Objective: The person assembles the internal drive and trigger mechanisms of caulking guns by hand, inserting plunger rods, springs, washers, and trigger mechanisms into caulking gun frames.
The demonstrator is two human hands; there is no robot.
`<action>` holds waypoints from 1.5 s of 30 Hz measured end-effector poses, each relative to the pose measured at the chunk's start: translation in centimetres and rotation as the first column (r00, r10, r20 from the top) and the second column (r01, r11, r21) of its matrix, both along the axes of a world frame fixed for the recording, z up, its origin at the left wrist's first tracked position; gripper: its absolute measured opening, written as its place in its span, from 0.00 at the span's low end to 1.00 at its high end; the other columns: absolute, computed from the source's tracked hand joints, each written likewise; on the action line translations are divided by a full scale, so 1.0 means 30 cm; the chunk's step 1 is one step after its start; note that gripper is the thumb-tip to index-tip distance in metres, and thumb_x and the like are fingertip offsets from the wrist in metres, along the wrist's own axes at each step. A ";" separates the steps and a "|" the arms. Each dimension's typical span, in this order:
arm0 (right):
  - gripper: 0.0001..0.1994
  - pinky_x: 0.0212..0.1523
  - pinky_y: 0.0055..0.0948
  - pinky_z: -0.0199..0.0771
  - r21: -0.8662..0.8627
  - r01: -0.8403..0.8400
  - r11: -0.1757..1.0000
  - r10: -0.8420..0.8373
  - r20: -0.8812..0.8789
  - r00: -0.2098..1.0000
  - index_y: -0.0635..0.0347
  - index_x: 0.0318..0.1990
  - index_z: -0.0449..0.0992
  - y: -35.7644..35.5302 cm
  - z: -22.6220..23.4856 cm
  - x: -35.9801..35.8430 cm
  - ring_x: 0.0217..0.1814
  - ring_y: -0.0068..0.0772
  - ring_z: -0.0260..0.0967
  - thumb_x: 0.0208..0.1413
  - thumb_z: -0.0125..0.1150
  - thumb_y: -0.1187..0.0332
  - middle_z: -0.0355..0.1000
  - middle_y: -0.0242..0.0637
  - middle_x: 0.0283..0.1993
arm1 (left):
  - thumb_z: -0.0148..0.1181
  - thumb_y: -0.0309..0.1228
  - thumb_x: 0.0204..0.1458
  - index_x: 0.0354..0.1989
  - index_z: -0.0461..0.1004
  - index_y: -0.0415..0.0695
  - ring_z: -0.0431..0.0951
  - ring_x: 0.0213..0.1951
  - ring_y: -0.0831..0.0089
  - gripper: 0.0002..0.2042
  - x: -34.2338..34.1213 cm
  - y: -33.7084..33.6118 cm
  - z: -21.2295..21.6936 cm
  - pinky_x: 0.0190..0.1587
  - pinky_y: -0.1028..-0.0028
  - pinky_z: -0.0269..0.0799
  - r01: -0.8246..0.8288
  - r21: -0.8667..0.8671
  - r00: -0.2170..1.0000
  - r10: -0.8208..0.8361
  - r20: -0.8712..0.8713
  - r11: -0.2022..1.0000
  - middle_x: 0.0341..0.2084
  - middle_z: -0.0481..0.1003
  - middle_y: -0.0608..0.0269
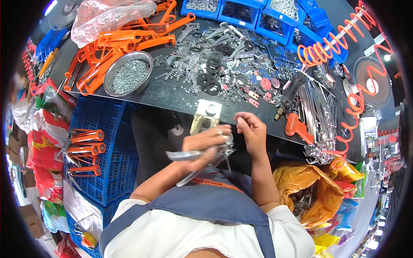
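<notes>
Close in front of my body, my left hand (205, 142) is closed round a grey metal lever-handle assembly (185, 155). Its long flat levers stick out to the left and downward, and my fingers cover much of its middle. Just to the right, my right hand (254, 131) is raised with its fingers curled and the thumb near the index finger. Anything it may hold is too small to make out. A pale metal block fixture (209, 108) sits at the table's front edge, just beyond my left hand.
Loose springs (176, 71), levers and washers cover the dark table (172, 99). A steel bowl (111, 86) of small metal parts stands left, beside orange frames (116, 41). Blue bins (238, 13) line the back. At right lie an orange-gripped power driver (297, 125) and metal rods (316, 103).
</notes>
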State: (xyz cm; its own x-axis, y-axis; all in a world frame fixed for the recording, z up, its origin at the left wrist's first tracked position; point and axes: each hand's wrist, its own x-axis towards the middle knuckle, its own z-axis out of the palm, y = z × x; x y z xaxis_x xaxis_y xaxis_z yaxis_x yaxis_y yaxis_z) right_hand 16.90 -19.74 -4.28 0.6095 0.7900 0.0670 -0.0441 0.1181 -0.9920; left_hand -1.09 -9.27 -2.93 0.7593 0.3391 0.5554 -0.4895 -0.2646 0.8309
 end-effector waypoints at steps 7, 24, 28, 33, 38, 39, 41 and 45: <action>0.05 0.28 0.23 0.66 -0.078 0.049 0.996 0.015 0.658 0.753 0.64 0.34 0.77 0.218 0.001 0.105 0.25 0.24 0.67 0.49 0.61 0.74 0.72 0.36 0.29 | 0.56 0.23 0.48 0.41 0.75 0.35 0.75 0.48 0.43 0.11 -0.156 0.079 0.221 0.50 0.56 0.73 -0.401 0.426 0.914 0.322 0.247 0.811 0.43 0.74 0.41; 0.08 0.27 0.17 0.66 -0.210 -0.294 0.932 0.326 0.139 0.935 0.62 0.38 0.77 0.235 0.162 0.075 0.25 0.14 0.65 0.60 0.52 0.70 0.71 0.28 0.26 | 0.57 0.20 0.34 0.53 0.69 0.42 0.51 0.65 0.45 0.29 -0.084 0.026 -0.134 0.64 0.48 0.47 -0.180 0.525 0.897 0.358 -0.259 0.832 0.64 0.52 0.42; 0.08 0.27 0.21 0.66 -0.380 -0.454 0.806 0.580 0.350 0.736 0.61 0.41 0.78 0.206 0.108 0.000 0.25 0.20 0.67 0.56 0.56 0.70 0.71 0.33 0.26 | 0.55 0.15 0.34 0.42 0.72 0.36 0.70 0.50 0.47 0.20 -0.109 0.023 -0.169 0.56 0.52 0.65 -0.514 0.282 0.845 0.536 0.003 0.810 0.47 0.70 0.46; 0.11 0.26 0.25 0.65 -0.314 -0.178 0.933 0.321 0.495 0.807 0.61 0.41 0.77 0.172 0.033 -0.067 0.24 0.27 0.66 0.49 0.65 0.73 0.66 0.37 0.26 | 0.65 0.21 0.37 0.38 0.75 0.37 0.71 0.49 0.52 0.16 -0.051 0.054 -0.167 0.53 0.54 0.68 -0.451 0.491 0.852 0.523 -0.011 0.745 0.43 0.72 0.50; 0.12 0.22 0.24 0.60 -0.283 0.063 0.957 0.065 0.423 0.904 0.63 0.27 0.68 0.115 -0.050 -0.129 0.22 0.22 0.60 0.47 0.68 0.71 0.64 0.35 0.26 | 0.64 0.21 0.37 0.35 0.77 0.39 0.74 0.47 0.56 0.13 -0.054 0.062 -0.172 0.50 0.60 0.71 -0.477 0.557 0.838 0.543 0.054 0.680 0.40 0.75 0.54; 0.12 0.22 0.24 0.60 -0.284 0.069 0.956 0.059 0.420 0.905 0.63 0.27 0.68 0.119 -0.058 -0.138 0.22 0.22 0.60 0.47 0.68 0.71 0.64 0.35 0.26 | 0.64 0.21 0.36 0.34 0.78 0.40 0.75 0.46 0.57 0.13 -0.053 0.060 -0.171 0.50 0.60 0.71 -0.486 0.552 0.830 0.555 0.051 0.678 0.39 0.75 0.55; 0.12 0.22 0.24 0.60 -0.268 0.106 0.958 -0.003 0.359 0.933 0.63 0.28 0.67 0.115 -0.066 -0.151 0.21 0.22 0.58 0.48 0.67 0.72 0.62 0.34 0.25 | 0.64 0.21 0.35 0.33 0.78 0.40 0.75 0.45 0.57 0.13 -0.044 0.057 -0.173 0.49 0.60 0.72 -0.490 0.552 0.827 0.559 0.052 0.674 0.39 0.75 0.56; 0.11 0.23 0.23 0.60 -0.286 0.060 0.956 0.008 0.230 0.973 0.63 0.28 0.66 0.108 -0.065 -0.142 0.22 0.22 0.57 0.49 0.65 0.71 0.61 0.34 0.24 | 0.65 0.21 0.33 0.33 0.79 0.42 0.75 0.44 0.58 0.13 -0.032 0.065 -0.180 0.48 0.60 0.72 -0.487 0.563 0.836 0.542 0.080 0.667 0.38 0.75 0.57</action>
